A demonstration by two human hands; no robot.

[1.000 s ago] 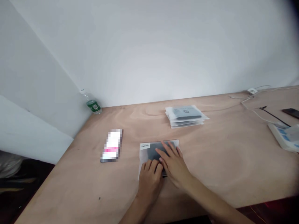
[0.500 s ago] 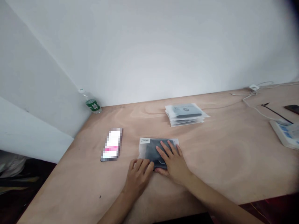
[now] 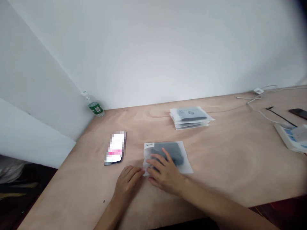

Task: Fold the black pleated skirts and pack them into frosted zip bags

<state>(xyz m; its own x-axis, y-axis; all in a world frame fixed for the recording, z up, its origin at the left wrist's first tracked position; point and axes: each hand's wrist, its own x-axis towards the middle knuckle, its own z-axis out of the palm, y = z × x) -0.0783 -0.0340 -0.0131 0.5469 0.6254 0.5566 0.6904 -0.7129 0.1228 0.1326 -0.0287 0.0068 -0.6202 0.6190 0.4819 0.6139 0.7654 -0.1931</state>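
Observation:
A frosted plastic bag [image 3: 187, 164] with a dark flat item inside lies on the table before me, a white label at its upper left corner. My left hand [image 3: 128, 182] is closed at the bag's lower left corner, thumb and finger pinching its edge. Across the left part of the bag rests my right hand [image 3: 165, 172], its fingers spread and covering some of the dark item. What exactly the item is, the cloudy plastic does not show.
Farther back lies a stack of similar bags [image 3: 192, 118]. To the left are a phone [image 3: 115, 148] with a blurred screen and a water bottle [image 3: 96, 107] by the wall. A power strip [image 3: 291, 137], cables and a dark phone [image 3: 298, 112] are at the right.
My left hand has moved left to the bag's lower corner. My right hand has slid left and down, uncovering the bag's right side. The bag's lower edge now lies spread out flat.

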